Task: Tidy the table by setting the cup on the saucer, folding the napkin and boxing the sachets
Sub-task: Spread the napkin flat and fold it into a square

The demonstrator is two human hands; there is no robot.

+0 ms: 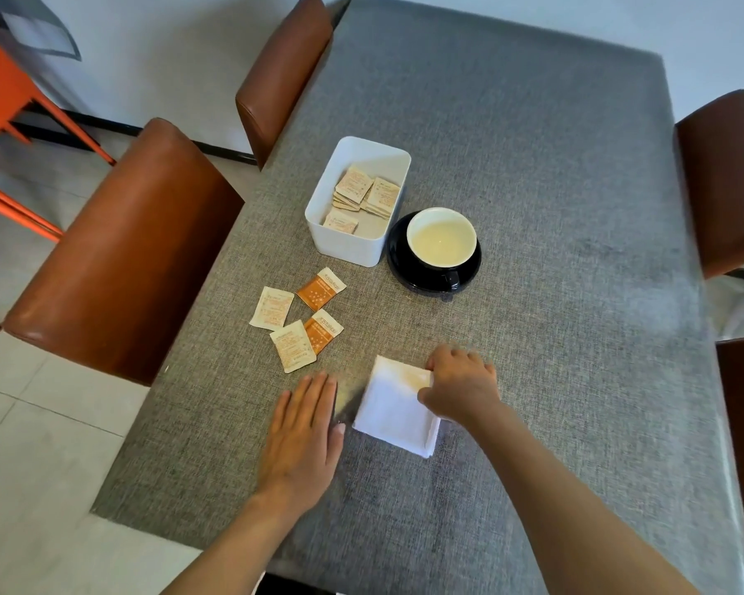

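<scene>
Head view, looking down on a grey cloth worktop point(533, 165) ringed by brown chairs point(121, 251). Cup point(441, 237) already seated in the black saucer point(398, 268), handle turned toward the near edge, pale liquid inside; that step judged done. White box point(353, 216) just left of the saucer, touching or nearly so, long axis running away from the viewer and tilted slightly right, several sachets lying loose inside. Four sachets point(297, 322) outside it on the cloth, near-left of the box, two orange and two cream, the nearest pair overlapping; boxing judged unfinished.

Napkin point(394, 407) lying on the worktop near the front edge, folded into a layered white rectangle, long axis from far-left to near-right, stacked edges showing at the near-right corner. Right hand point(460, 386) curled over its far-right edge, thumb on top and fingers tucked at the edge, lightly closed on the cloth, probably pressing or squaring the fold. Left hand point(306, 427) flat and fully spread on the cloth just left of the napkin, holding nothing, likely steadying or free to reach the sachets. Slight blur between left hand and napkin, so contact there not clear.
</scene>
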